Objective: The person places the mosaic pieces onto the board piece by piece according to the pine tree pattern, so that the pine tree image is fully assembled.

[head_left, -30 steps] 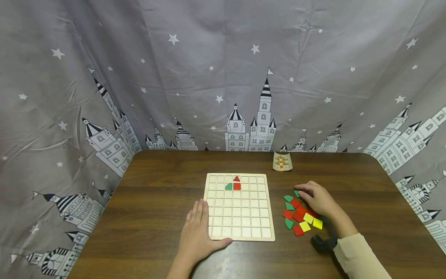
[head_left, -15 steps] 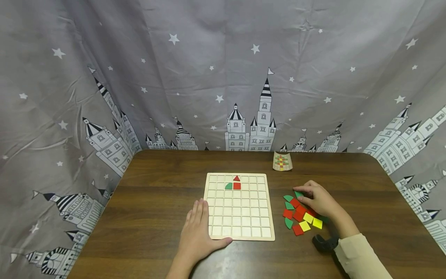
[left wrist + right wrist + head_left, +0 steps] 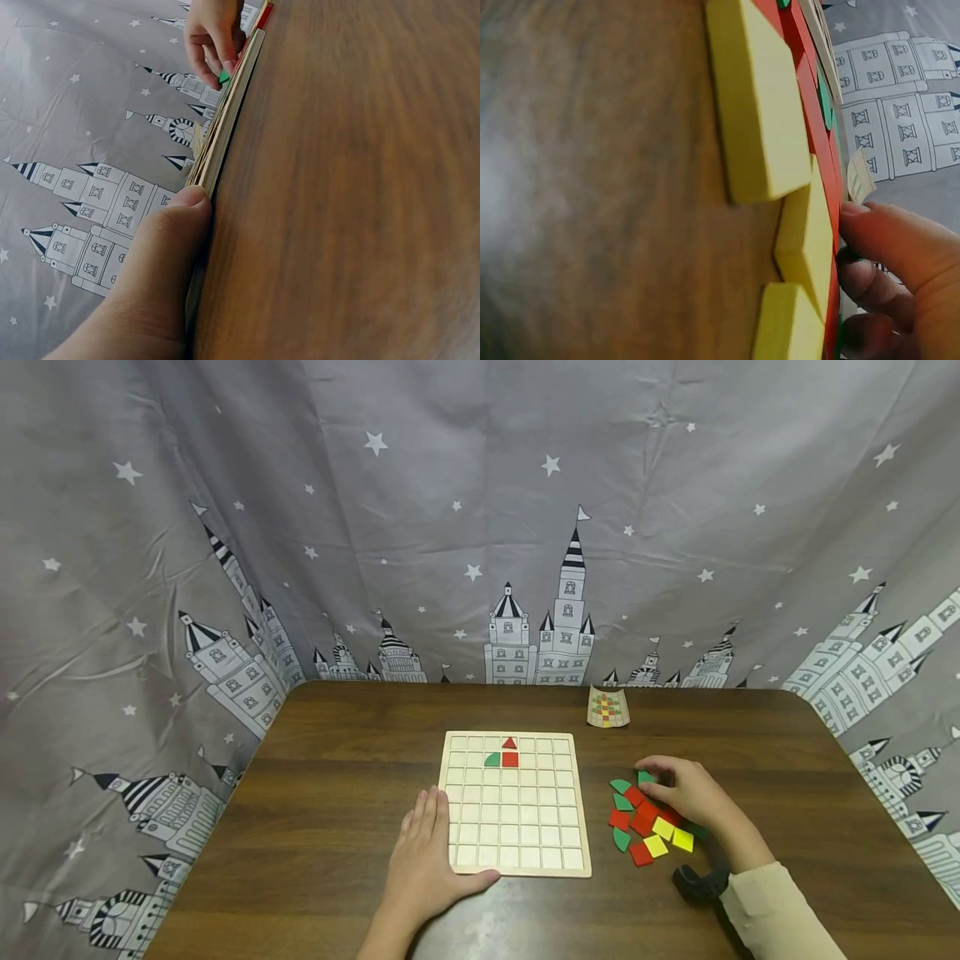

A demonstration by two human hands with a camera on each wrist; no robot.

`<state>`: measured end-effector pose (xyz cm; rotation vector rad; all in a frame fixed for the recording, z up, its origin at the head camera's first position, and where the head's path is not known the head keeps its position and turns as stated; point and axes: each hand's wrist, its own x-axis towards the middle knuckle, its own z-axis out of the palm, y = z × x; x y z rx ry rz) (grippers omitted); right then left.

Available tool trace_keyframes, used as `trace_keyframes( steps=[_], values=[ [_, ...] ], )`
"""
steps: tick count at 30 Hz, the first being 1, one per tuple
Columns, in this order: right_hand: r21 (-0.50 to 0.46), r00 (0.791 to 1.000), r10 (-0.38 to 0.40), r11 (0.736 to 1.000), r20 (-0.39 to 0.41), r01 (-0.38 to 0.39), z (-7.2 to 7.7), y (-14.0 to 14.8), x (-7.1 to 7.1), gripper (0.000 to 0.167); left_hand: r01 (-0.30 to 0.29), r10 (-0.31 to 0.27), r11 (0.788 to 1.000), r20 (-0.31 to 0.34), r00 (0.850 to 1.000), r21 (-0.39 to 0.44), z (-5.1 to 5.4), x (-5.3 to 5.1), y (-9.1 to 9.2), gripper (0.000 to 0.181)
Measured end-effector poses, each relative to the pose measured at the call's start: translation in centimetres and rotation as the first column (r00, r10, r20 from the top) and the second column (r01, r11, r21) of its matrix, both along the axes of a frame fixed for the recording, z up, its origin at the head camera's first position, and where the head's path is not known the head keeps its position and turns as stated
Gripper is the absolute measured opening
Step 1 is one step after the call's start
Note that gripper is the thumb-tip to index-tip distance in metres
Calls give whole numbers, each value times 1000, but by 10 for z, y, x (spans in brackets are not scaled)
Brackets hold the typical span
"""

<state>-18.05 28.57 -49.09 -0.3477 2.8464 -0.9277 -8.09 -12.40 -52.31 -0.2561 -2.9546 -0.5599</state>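
Observation:
The pale wooden grid board (image 3: 518, 877) lies flat on the table. Set in its upper cells are a red triangle (image 3: 509, 743), a red square (image 3: 510, 760) and a green quarter-round piece (image 3: 492, 760). My left hand (image 3: 424, 866) rests along the board's left and lower edges, fingers straight, thumb (image 3: 190, 198) on the rim. At the far side of the loose pieces, my right hand (image 3: 690, 788) pinches a green piece (image 3: 645, 777) between thumb and fingers. Just below it lie loose red squares (image 3: 641, 854), yellow squares (image 3: 682, 839) and green pieces (image 3: 622, 839).
A small curved pattern card (image 3: 607, 708) stands near the table's back edge, right of the board. Behind the brown table (image 3: 337, 760) hangs a grey curtain (image 3: 420, 477) printed with castles and stars. A black band is around the right wrist.
The green piece in my right hand has turned and shifted slightly. The right hand has moved a little right and toward the near side. My left hand and the board have stayed in place.

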Motion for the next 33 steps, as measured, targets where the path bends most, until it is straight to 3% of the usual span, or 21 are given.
trace_keyframes(
  steps=[5, 13, 23, 33],
  values=[
    [-4, 1000, -7, 1000, 21, 7, 0, -2, -2, 32, -1, 1, 1000, -6, 1000, -7, 0, 0, -1, 138],
    [-92, 997, -37, 995, -64, 31, 4, -20, -7, 32, -4, 4, 1000, -5, 1000, 2, 0, 2, 0, 137],
    [-204, 1000, 2, 979, -9, -4, 8, -78, -20, 34, 1, -1, 1000, -10, 1000, -7, 0, 2, 0, 136],
    [-193, 999, 32, 980, -38, -39, 2, -136, -28, 32, 1, -1, 1000, -11, 1000, -2, 0, 0, 0, 137]
  ],
)
